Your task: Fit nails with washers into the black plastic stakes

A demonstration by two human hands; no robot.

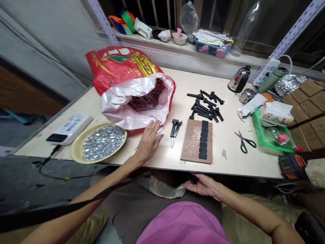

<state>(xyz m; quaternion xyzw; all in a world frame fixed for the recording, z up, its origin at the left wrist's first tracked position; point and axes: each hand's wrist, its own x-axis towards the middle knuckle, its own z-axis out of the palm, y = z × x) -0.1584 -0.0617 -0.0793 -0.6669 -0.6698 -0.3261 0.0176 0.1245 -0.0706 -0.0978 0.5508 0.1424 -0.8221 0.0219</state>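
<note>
My left hand (149,140) lies palm down on the table with its fingers stretched out, over some thin silvery metal pins (159,130). Just beyond it gapes the mouth of a red bag (122,71) filled with dark reddish-brown thin sticks or wires. Below the table edge, my right hand (203,185) is curled around a small black piece (193,178), mostly hidden, beside a cloth pouch (165,186) at my lap. Two black plastic parts with metal prongs (174,132) lie between the hands. A brown board (191,144) carries a column of black squares.
Several black plastic parts (205,106) lie behind the board. To the left are a yellow bowl (76,150) of shiny metal bits and a white device (72,127). Scissors (244,141), a green basket (264,144) and a kettle (238,79) stand or lie on the right.
</note>
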